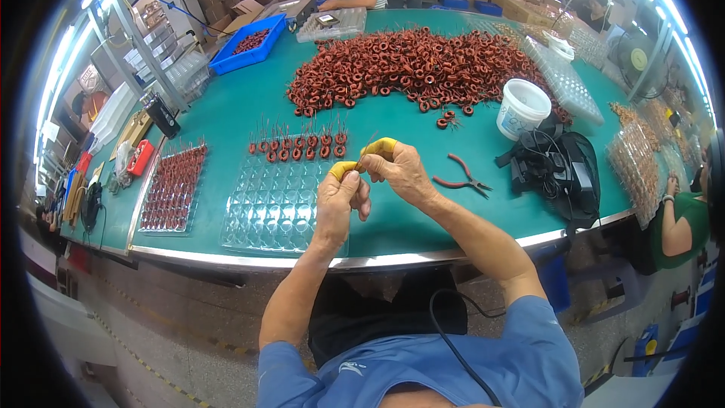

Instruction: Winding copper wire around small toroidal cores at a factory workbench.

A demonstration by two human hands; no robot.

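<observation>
My left hand (337, 200) and my right hand (400, 171) meet above the table's front part, both with yellow coverings on some fingers. Their fingertips are pinched together on a small piece with a thin wire lead, mostly hidden by the fingers. Just left of them lies a clear plastic tray (264, 211) with round pockets. Its far rows hold several red ring coils (298, 147) with leads pointing up. To the right of my right hand rest red-handled cutting pliers (462, 180). A large heap of red ring coils (408, 68) covers the table's far middle.
A filled coil tray (174, 189) stands at left, a blue bin (249, 41) behind it. At right are a white bucket (522, 108), a black bag with cables (555, 162) and stacked clear trays (563, 83). People work at the far side and right (680, 227).
</observation>
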